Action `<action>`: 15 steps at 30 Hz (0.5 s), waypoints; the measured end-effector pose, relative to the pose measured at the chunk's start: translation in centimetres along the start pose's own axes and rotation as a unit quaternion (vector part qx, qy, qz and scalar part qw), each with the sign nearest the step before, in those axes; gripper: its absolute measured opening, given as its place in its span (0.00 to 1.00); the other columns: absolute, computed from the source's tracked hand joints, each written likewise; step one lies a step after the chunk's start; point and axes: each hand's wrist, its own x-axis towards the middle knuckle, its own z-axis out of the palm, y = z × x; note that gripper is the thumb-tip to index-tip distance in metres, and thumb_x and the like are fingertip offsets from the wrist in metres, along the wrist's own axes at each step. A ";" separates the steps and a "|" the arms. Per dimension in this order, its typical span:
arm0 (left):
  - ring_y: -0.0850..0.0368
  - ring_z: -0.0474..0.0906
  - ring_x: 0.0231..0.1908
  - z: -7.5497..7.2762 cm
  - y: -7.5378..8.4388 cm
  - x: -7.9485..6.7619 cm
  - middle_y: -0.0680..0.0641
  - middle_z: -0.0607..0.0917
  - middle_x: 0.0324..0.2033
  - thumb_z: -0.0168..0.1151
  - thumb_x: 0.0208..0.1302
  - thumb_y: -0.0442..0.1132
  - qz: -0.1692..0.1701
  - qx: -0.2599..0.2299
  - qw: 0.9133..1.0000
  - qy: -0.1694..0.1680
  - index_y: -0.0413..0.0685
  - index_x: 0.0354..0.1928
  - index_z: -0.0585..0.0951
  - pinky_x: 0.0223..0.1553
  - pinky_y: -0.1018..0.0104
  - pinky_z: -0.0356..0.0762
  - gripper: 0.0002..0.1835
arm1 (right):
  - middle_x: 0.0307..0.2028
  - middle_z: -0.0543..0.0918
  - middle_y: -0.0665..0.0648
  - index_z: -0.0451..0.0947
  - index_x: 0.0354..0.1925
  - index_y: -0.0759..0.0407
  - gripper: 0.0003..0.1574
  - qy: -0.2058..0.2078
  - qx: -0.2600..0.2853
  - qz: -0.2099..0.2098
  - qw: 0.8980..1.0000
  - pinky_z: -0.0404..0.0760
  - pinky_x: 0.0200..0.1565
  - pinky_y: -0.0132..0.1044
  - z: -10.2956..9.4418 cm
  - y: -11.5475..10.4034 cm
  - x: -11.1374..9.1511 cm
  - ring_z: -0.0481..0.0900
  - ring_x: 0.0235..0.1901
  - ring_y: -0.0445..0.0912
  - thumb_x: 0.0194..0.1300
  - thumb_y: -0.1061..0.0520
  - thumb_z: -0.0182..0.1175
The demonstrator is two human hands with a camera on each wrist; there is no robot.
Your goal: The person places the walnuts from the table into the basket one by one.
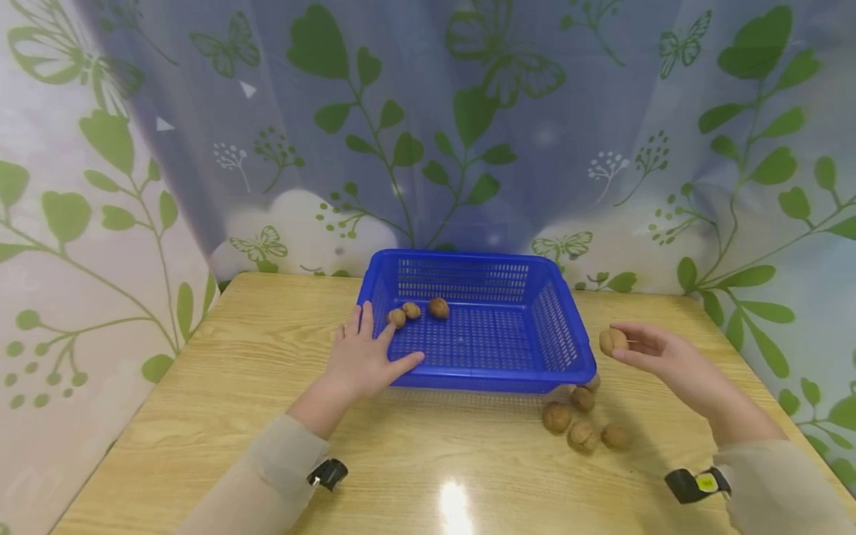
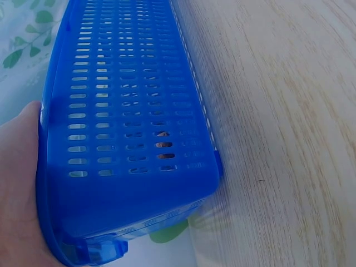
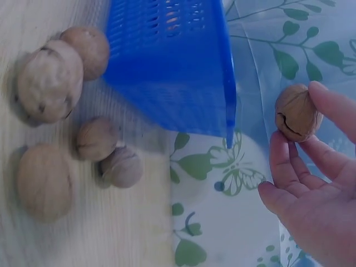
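A walnut (image 1: pixel 612 342) is pinched between the thumb and fingertips of my right hand (image 1: pixel 675 368), off to the right of the blue plastic basket (image 1: pixel 468 375). The right wrist view shows a dark crack in this walnut's shell (image 3: pixel 298 114). My left hand (image 1: pixel 361 362) rests on the basket's front left corner, its fingers spread over the rim. Inside the basket, near its left side, lie three walnuts (image 1: pixel 438 307). Several more walnuts (image 1: pixel 583 436) sit on the table by the basket's front right corner, one partly hidden by the rim.
The wooden table (image 1: pixel 267 327) carries the basket near its back edge. Behind and at both sides hangs a leaf-and-butterfly patterned curtain (image 1: pixel 401 111). A black band (image 1: pixel 328 473) is on the left wrist, another band (image 1: pixel 695 484) on the right.
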 end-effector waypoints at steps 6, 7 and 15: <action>0.36 0.35 0.69 -0.3 0.1 -0.1 0.30 0.43 0.69 0.35 0.57 0.76 0.003 -0.001 1.000 -0.001 0.48 0.70 0.60 0.63 0.37 0.43 0.49 | 0.63 0.64 0.69 0.55 0.68 0.65 0.41 -0.001 0.007 -0.004 1.000 0.59 0.57 0.63 0.6 -1.3 1.5 0.62 0.61 0.63 0.67 0.45 0.55; 0.36 0.36 0.69 -0.3 0.1 -0.1 0.30 0.43 0.69 0.35 0.58 0.76 0.003 -0.001 1.000 -0.001 0.48 0.70 0.60 0.63 0.37 0.43 0.48 | 0.63 0.64 0.69 0.56 0.68 0.65 0.41 -0.001 0.007 -0.006 1.000 0.59 0.57 0.63 0.7 -1.4 1.8 0.62 0.61 0.63 0.67 0.45 0.55; 0.35 0.37 0.69 -0.4 0.2 -0.2 0.30 0.44 0.69 0.37 0.58 0.75 0.002 0.000 1.000 -0.001 0.48 0.70 0.60 0.62 0.37 0.44 0.48 | 0.65 0.63 0.67 0.58 0.67 0.64 0.43 -0.011 0.023 -0.010 1.000 0.55 0.60 0.61 1.4 -3.3 4.3 0.58 0.64 0.63 0.64 0.42 0.57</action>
